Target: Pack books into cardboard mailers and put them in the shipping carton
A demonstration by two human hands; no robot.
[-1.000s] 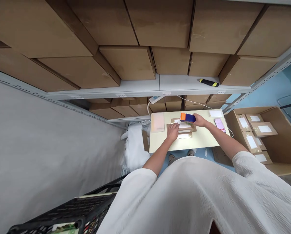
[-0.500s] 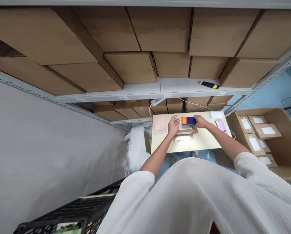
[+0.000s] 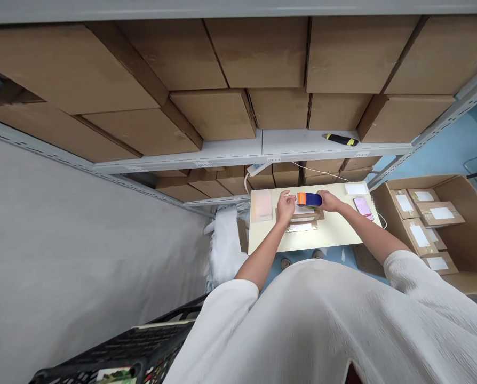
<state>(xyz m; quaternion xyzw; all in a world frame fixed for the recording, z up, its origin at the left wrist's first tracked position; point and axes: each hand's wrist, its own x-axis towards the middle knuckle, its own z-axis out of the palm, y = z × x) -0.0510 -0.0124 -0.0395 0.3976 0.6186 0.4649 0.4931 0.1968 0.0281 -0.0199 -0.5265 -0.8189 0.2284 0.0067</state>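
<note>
Pale-yellow and rectangular, the table [image 3: 334, 232] bears between its long edges a brown cardboard carton [image 3: 304, 215], seemingly less steadied as the left hand [image 3: 285, 207], no longer flat, curls, grasp unclear, apart from the right hand [image 3: 328, 201], clamped on an orange-and-blue tape dispenser [image 3: 309, 199].

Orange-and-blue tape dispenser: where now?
Right of centre in the head view, the orange-and-blue tape dispenser is in the right hand, its orange end beside the left hand, near brown cardboard boxes.

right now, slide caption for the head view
Right hand holds a tape dispenser at a cardboard box, left hand alongside.
</note>
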